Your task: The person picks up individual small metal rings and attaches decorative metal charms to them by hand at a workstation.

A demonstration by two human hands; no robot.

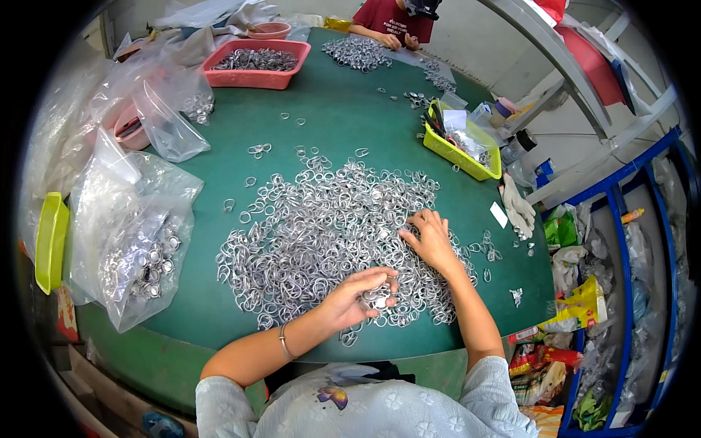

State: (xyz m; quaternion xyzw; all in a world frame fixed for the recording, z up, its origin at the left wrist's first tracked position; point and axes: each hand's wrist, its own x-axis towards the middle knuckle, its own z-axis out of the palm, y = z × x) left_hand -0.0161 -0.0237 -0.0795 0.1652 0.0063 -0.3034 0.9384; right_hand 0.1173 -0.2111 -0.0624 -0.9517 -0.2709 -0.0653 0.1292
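A wide heap of silver-coloured metal rings (314,219) spreads over the middle of the green table, several of them with flat round tops. At the heap's near edge, my left hand (358,298) is turned palm up, its fingers curled round a small cluster of rings (377,296). My right hand (431,241) rests palm down on the heap's right side, its thumb and fingers apart and touching the rings. Whether anything lies under that palm is hidden.
Left stand a clear plastic bag (139,248) of silver pieces and a lime tray (51,242). A pink basin (257,62) of rings sits at the far left, a yellow-green basket (461,146) and gloves (517,208) at the right. A person (394,25) works at the far end.
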